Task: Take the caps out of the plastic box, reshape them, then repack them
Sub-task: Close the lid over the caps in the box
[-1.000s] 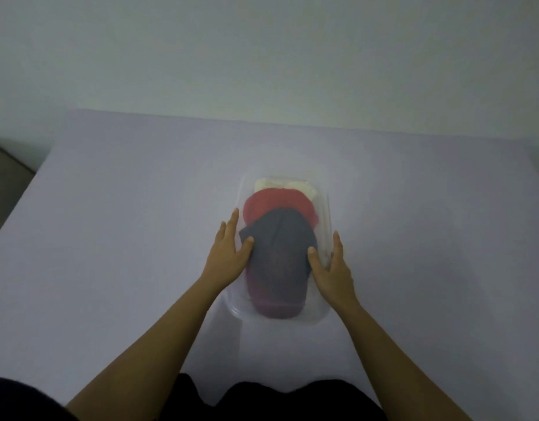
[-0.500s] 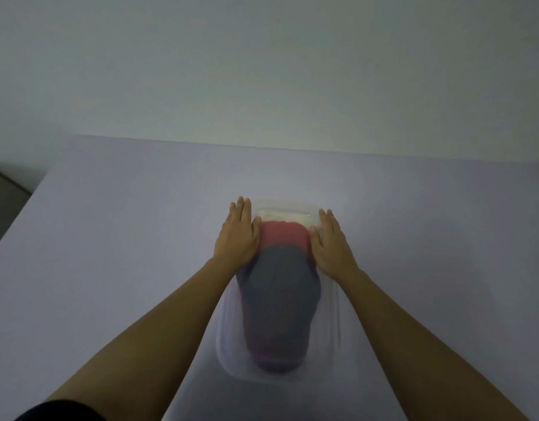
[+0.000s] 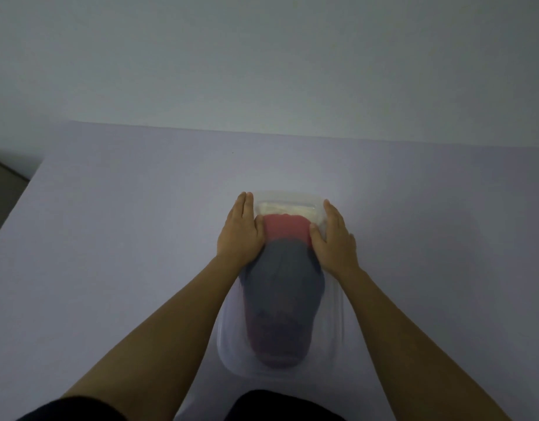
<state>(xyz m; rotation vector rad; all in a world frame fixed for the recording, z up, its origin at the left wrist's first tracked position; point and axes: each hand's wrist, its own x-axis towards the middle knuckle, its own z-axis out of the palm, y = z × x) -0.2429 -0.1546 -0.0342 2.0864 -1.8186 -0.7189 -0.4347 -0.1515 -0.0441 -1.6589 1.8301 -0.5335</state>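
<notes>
A clear plastic box [image 3: 335, 344] lies lengthwise on the pale table [image 3: 125, 238] in front of me. Three caps are stacked in it: a grey cap [image 3: 283, 287] on top and nearest, a red cap [image 3: 286, 227] behind it, and a cream cap [image 3: 285, 207] at the far end. My left hand [image 3: 239, 235] lies flat against the box's left side near its far end, thumb over the rim on the caps. My right hand [image 3: 335, 241] presses the right side the same way. The box is held between both hands.
A plain wall [image 3: 262, 71] rises behind the table's far edge. The table's left edge [image 3: 16, 208] drops to a darker floor. My dark clothing [image 3: 280, 405] shows at the bottom of the view.
Both hands have slid from the near half of the box along its sides to the far end. The box now appears closer to me and lower in view.
</notes>
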